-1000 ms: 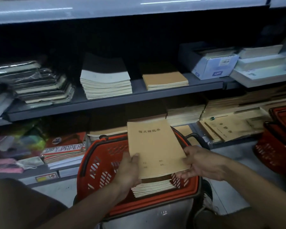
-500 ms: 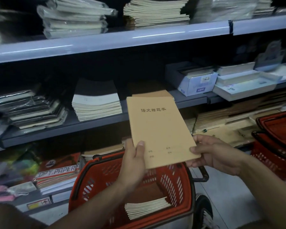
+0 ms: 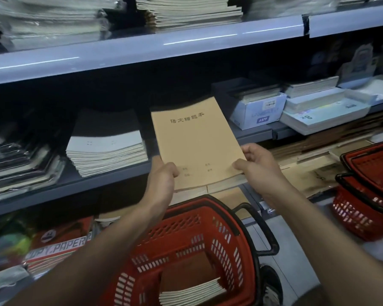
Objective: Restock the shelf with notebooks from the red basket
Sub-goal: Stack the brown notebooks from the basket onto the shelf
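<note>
A thin stack of tan notebooks with black characters on the cover is held flat over the front edge of the grey middle shelf. My left hand grips its near left corner and my right hand grips its near right corner. Its far end reaches into the dark shelf bay, right of a pile of white-edged notebooks. Below my arms stands the red basket, with several more notebooks lying at its bottom.
A blue-white box and flat white packs fill the shelf to the right. Wrapped stacks lie at the left. Other red baskets stand on the right floor. Copy paper reams sit on the lowest shelf. An upper shelf overhangs.
Both hands have lifted the tan notebooks out of the red basket and carried them up and forward to the middle shelf. The view has tilted upward.
</note>
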Available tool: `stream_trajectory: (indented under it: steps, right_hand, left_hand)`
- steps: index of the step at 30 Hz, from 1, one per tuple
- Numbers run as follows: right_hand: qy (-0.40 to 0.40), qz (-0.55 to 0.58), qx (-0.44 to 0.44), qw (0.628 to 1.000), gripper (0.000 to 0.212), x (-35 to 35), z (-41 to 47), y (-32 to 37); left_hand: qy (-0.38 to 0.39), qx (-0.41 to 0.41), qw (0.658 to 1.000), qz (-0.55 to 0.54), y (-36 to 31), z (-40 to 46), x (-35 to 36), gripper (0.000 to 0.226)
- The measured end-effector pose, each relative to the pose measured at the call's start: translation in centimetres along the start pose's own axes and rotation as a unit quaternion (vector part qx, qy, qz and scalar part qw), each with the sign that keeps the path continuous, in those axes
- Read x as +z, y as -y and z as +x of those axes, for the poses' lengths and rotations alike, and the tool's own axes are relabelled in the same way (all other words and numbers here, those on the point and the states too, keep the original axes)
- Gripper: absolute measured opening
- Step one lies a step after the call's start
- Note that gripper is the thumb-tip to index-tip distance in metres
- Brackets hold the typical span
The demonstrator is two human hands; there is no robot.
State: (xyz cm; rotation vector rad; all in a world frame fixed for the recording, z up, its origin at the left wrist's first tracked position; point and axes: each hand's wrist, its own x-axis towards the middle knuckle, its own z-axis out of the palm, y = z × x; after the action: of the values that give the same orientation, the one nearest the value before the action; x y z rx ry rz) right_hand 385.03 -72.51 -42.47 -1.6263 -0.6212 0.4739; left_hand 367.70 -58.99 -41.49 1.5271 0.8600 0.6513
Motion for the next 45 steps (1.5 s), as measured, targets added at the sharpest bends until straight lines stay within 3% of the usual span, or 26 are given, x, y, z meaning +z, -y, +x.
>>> stream_trajectory:
  steps: [5,16,20,24,30,37,40,45]
  right_hand:
    - [-0.020,-0.008,-0.026,0.999,0.027,1.7,4.1,1.0]
    - [-0.084,-0.051,-0.104,0.990,0.042,4.8,12.5,2.1]
    - [-0.114,-0.088,-0.128,0.981,0.035,4.9,14.2,1.5]
    - [-0.140,-0.159,-0.117,0.970,0.025,5.4,15.2,0.8]
    - [-0.163,-0.279,-0.104,0.941,0.025,6.0,15.3,-0.7]
    - [-0.115,-0.329,-0.128,0.928,0.022,6.1,14.1,-0.5]
    - [-0.064,-0.326,-0.100,0.938,0.042,5.6,14.0,-0.3]
    - [0.003,-0.381,-0.101,0.919,0.067,4.5,14.1,-0.5]
  left_hand:
    - [-0.021,0.020,0.999,0.037,-0.9,3.8,-1.1,0.036]
    - [-0.033,0.104,0.994,0.001,-2.7,11.8,-1.4,0.040]
    - [-0.049,0.108,0.993,0.018,-2.3,14.1,-0.7,0.046]
    - [-0.074,0.116,0.980,0.144,-1.1,15.5,-0.4,0.035]
    - [-0.118,0.185,0.907,0.360,-0.1,15.6,-0.2,0.039]
    - [-0.084,0.189,0.871,0.445,0.0,14.5,-0.5,0.063]
    - [-0.060,0.184,0.853,0.485,0.0,14.0,-0.4,0.074]
    - [-0.063,0.175,0.856,0.482,0.0,13.8,-0.4,0.064]
